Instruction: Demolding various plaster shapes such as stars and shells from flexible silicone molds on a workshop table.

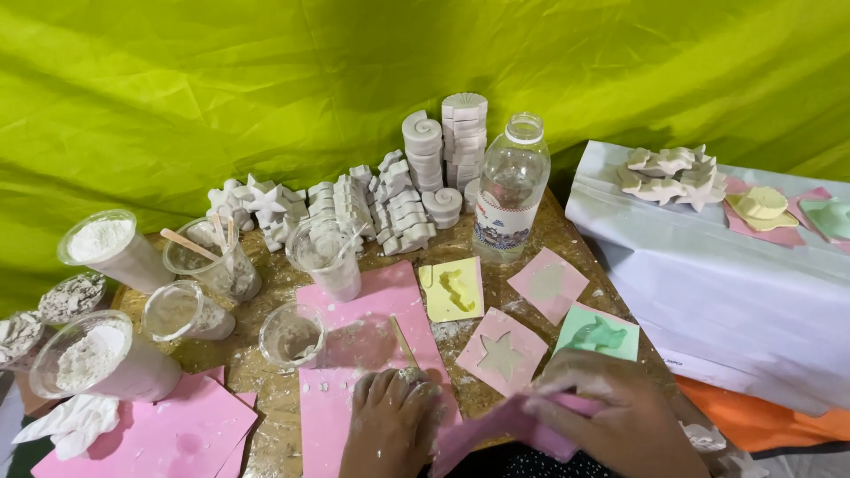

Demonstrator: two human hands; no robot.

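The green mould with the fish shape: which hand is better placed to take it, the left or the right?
Probably the right hand. It grips a pink mould just below the green mould. The left hand presses on the pink sheet, farther away, and would have to cross over.

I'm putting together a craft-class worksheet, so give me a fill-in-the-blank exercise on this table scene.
1. The right hand grips a floppy mould coloured ____.
2. The left hand presses down on a pink ____.
3. The star-shaped hollow sits in a pink square mould, while the hollow in the ____ mould is a seahorse.
4. The clear plastic bottle stands upright with its ____ missing.

Missing words: pink; sheet; yellow; cap
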